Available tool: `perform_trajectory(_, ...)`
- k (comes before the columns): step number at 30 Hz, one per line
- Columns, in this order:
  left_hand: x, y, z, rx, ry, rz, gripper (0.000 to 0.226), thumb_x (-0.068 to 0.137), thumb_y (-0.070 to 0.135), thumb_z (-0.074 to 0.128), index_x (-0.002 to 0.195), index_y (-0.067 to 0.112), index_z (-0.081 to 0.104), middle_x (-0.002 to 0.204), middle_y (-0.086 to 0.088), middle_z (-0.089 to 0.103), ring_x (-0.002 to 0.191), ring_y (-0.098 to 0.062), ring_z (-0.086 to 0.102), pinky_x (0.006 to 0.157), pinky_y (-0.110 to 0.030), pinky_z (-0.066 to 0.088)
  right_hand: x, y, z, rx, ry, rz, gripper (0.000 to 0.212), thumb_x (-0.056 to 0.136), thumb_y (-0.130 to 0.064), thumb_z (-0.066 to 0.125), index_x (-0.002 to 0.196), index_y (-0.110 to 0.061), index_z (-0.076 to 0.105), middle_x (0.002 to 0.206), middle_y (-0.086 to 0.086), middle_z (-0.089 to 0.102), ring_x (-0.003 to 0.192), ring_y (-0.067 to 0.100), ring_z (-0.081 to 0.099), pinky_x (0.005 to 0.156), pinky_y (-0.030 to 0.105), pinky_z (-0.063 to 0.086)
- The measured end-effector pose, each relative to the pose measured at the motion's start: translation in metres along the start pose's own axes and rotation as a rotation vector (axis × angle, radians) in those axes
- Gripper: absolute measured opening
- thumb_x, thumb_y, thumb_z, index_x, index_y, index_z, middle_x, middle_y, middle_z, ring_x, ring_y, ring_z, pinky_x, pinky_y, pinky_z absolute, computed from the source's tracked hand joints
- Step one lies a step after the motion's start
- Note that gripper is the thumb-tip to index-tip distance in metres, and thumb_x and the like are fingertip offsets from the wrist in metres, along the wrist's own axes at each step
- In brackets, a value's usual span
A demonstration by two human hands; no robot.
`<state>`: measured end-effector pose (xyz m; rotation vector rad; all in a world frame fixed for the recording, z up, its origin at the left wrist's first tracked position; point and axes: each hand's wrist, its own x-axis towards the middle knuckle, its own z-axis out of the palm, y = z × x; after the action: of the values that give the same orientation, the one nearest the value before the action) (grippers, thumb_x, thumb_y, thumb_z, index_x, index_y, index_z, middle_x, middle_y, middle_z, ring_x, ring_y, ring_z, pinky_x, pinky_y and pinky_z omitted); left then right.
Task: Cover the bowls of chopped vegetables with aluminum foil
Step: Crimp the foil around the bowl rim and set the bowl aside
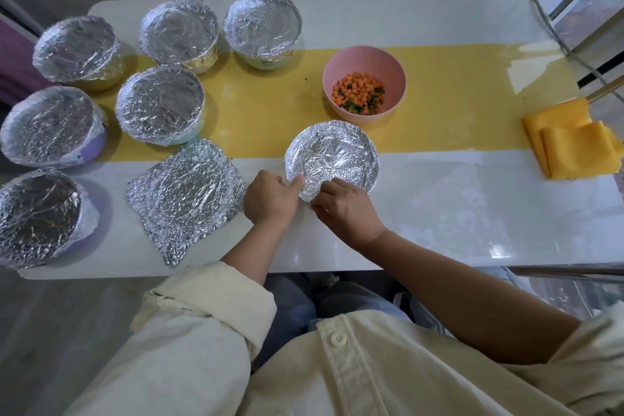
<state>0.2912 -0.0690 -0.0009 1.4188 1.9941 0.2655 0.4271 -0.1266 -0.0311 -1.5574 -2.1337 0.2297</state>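
In the head view, your left hand [270,199] and right hand [344,209] sit close together, both pinching the near rim of the round-moulded foil sheet [332,152] at mid-table. Lift it evenly so the crinkled rim holds its shape. Centre it over the uncovered pink bowl [364,59] of diced carrot and greens [359,93] just beyond, then crimp all round.

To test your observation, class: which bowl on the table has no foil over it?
The pink bowl of diced carrot and greens, on the yellow strip; the other bowls, at left, are all foil-covered.
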Motion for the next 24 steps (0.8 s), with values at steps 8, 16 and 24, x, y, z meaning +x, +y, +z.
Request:
perform_trajectory(8, 0.009, 0.004, 0.000, 0.031, 0.005, -0.004, 0.031, 0.089, 0.030, 0.065, 0.074, 0.004, 0.069, 0.079, -0.015, 0.069, 0.082, -0.037, 0.067, 0.061, -0.028, 0.039, -0.001, -0.002, 0.003, -0.003, -0.005, 0.017, 0.017, 0.079, -0.006, 0.069, 0.063, -0.010, 0.063, 0.065, 0.005, 0.053, 0.061, 0.027, 0.052, 0.048, 0.032, 0.042)
perform_trajectory(16, -0.012, -0.005, 0.004, -0.124, -0.024, -0.079, 0.047, 0.080, 0.061, 0.061, 0.065, 0.017, 0.072, 0.066, 0.003, 0.071, 0.071, -0.026, 0.069, 0.070, -0.033, 0.054, 0.006, -0.005, 0.003, -0.018, 0.048, 0.062, 0.018, 0.077, -0.008, 0.068, 0.061, -0.012, 0.063, 0.062, 0.004, 0.052, 0.057, 0.026, 0.052, 0.047, 0.032, 0.042)
perform_trajectory(24, -0.004, 0.002, -0.001, -0.101, -0.057, -0.057, 0.025, 0.079, 0.026, 0.065, 0.066, 0.007, 0.075, 0.069, -0.010, 0.073, 0.070, -0.029, 0.070, 0.059, -0.026, 0.049, 0.011, -0.009, 0.001, 0.015, 0.025, 0.070, 0.011, 0.071, -0.020, 0.078, 0.071, -0.012, 0.070, 0.066, 0.003, 0.057, 0.060, 0.027, 0.058, 0.049, 0.029, 0.043)
